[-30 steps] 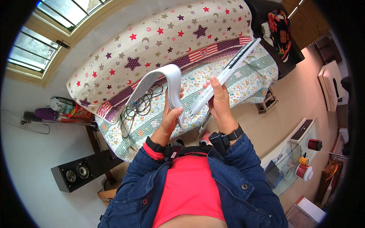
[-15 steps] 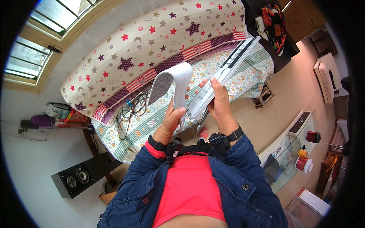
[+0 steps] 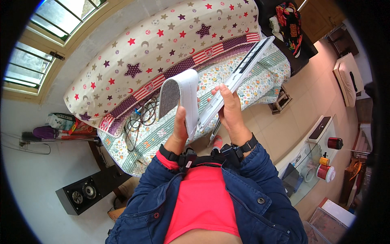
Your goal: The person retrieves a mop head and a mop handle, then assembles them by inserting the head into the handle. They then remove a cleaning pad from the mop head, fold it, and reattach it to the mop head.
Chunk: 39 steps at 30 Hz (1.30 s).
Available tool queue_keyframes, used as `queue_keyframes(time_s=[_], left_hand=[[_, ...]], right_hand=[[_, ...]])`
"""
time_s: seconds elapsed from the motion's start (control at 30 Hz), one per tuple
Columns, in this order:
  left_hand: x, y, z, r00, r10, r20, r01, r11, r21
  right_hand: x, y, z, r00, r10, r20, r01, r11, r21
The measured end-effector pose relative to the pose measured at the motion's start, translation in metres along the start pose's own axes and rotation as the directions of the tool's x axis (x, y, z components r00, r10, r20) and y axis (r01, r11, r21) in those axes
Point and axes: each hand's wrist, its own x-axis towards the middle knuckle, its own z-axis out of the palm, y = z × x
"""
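In the head view, 2 bare hands are raised in front of the chest, above the near edge of a bed (image 3: pixel 260 81). A wide white strap (image 3: pixel 187 97) with a grey fuzzy inner face is held upright in the left hand (image 3: pixel 180 126), whose fingers are wrapped closed around the strap's lower part; the upper end of the strap is bent over into an arch toward the left. A long flat white device (image 3: pixel 235 79), ribbed with dark slots along its far half, is gripped in the right hand (image 3: pixel 229 112); the thumb is laid on its upper face and the fingers are curled beneath its near end. The device is tilted and its far end is pointed toward the right corner of the bed. The strap and the device are held just beside each other; whether they touch cannot be told.

A cover with coloured stars (image 3: pixel 162 44) is spread over the far half of the bed, and a floral sheet over the near half. A tangle of dark cables (image 3: pixel 140 118) is seen on the sheet near the left edge of the bed, left of the strap. A black speaker (image 3: pixel 79 195) is seen on the floor below the left corner. A window (image 3: pixel 44 36) is seen at the upper left. A blue jacket over a red top is worn, with a dark band at each wrist
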Motion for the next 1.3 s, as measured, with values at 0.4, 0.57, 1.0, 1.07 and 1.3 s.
queue_keyframes(time_s=[0.4,0.57,1.0,1.07,1.3], left_hand=[[0.018,-0.023,-0.027,0.999,0.051,-0.015,-0.049,0.791,-0.61],[0.024,-0.025,-0.051,0.998,0.011,-0.061,-0.054,0.632,-0.773],[0.018,-0.029,-0.049,0.996,0.084,-0.038,-0.082,0.616,-0.784],[0.018,-0.028,-0.05,0.997,0.066,-0.034,-0.067,0.601,-0.796],[0.023,-0.029,-0.05,0.999,0.051,0.007,-0.028,0.648,-0.761]], right_hand=[[-0.016,0.012,-0.001,0.997,-0.035,0.068,0.042,0.993,-0.114],[-0.028,0.015,-0.007,0.987,-0.065,0.148,0.091,0.98,-0.178],[-0.029,0.02,-0.006,0.978,-0.138,0.154,0.167,0.967,-0.191],[-0.028,0.016,-0.007,0.981,-0.124,0.146,0.149,0.973,-0.175],[-0.018,0.008,-0.003,0.983,-0.125,0.138,0.151,0.969,-0.198]])
